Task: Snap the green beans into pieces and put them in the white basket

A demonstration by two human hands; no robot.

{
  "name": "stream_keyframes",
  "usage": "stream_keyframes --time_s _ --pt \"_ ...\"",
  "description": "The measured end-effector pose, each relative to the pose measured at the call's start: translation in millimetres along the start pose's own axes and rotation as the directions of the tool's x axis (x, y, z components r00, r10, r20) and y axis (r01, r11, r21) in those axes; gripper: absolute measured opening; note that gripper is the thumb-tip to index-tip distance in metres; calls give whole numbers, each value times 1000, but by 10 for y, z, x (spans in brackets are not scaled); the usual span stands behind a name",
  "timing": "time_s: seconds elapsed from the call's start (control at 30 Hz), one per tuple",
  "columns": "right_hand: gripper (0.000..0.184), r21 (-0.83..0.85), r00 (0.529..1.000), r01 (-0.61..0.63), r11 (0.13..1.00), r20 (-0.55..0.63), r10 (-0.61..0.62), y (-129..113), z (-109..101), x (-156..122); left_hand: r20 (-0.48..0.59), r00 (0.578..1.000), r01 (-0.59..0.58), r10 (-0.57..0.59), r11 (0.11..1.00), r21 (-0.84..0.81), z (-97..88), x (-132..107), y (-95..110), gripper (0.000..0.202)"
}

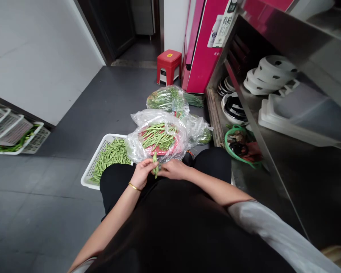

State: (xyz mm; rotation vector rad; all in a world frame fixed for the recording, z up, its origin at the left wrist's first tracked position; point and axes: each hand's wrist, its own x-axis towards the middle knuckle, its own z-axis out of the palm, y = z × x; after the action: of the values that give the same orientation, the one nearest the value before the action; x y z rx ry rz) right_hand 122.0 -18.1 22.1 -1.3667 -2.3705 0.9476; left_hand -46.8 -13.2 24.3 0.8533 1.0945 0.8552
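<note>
My left hand (143, 171), with a gold bangle at the wrist, is closed on a few green beans (155, 165) held upright over my lap. From the other side my right hand (174, 169) reaches in, its fingers curled at the lower end of the same beans; its fingertips are partly hidden. Just beyond both hands lies an open clear plastic bag (136, 142) with long green beans (159, 134) on something red inside it. By my left knee stands a white basket (86, 175) holding many shorter bean pieces (110, 157).
Bagged leafy greens (166, 98) lie beyond the beans, with a red stool (169, 64) farther back. A metal shelf (252, 125) with dishes lines the right, a green basket (230, 146) below. White crates (14, 131) stand at the left wall.
</note>
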Motion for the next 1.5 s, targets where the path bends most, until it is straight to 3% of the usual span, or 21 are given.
stream_keyframes --time_s 0.07,0.13,0.3,0.43,0.5,0.57,0.63,0.7,0.77,0.9,0.97,1.03,1.13,1.17,1.23,1.3,1.4,1.5 --pt "28 -34 992 -48 998 -115 44 14 -167 -10 65 997 34 -38 998 60 -25 -17 21 22" --pt "25 -60 986 -23 998 -165 13 30 -282 -11 120 990 58 -73 990 126 -53 -28 27 22" --pt "18 -127 994 109 986 46 -104 86 -274 12 128 987 91 -99 993 71 -100 -31 -73 28" --pt "12 -97 993 90 991 80 -82 120 -216 50 234 961 127 -146 987 97 -85 -46 -133 31" --pt "13 13 994 36 999 106 -38 138 -224 87 289 947 87 -137 979 182 -79 -49 -113 28" --pt "17 240 980 -20 970 199 -29 166 -237 127 311 948 -12 -69 967 253 -94 -39 -73 23" --pt "23 469 950 -111 876 308 -44 201 -239 159 314 949 -109 11 948 298 -129 -18 -33 18" --pt "24 564 934 -190 804 355 -29 233 -237 181 302 951 -165 66 935 315 -170 7 -13 14" --pt "18 510 932 -184 840 362 -16 252 -248 201 302 949 -189 88 927 325 -202 32 -18 11" --pt "19 260 916 -11 965 390 -95 227 -282 296 347 932 -232 102 904 358 -220 98 -71 10" --pt "18 207 955 1 978 290 -62 206 -242 387 271 954 -221 127 909 353 -207 145 -105 12" --pt "20 225 992 -90 970 105 68 213 -155 503 116 980 -192 164 933 304 -184 194 -146 14" --pt "28 302 955 -236 923 -104 278 319 -48 688 -7 995 -93 95 989 112 -178 253 -208 19" --pt "26 286 956 -243 927 -89 279 376 -48 750 11 999 -37 37 999 11 -196 267 -221 20" --pt "17 177 976 -211 961 85 199 503 -111 888 94 995 52 -33 977 -207 -260 292 -226 23" --pt "19 18 965 -177 984 199 170 622 -221 1072 138 990 43 9 927 -373 -341 312 -198 24" --pt "30 -288 965 -247 925 11 261 762 -336 1442 118 987 -47 110 895 -443 -425 327 -121 28" --pt "29 -442 959 -249 862 12 283 843 -340 1767 124 989 -23 77 922 -386 -446 303 -62 31"
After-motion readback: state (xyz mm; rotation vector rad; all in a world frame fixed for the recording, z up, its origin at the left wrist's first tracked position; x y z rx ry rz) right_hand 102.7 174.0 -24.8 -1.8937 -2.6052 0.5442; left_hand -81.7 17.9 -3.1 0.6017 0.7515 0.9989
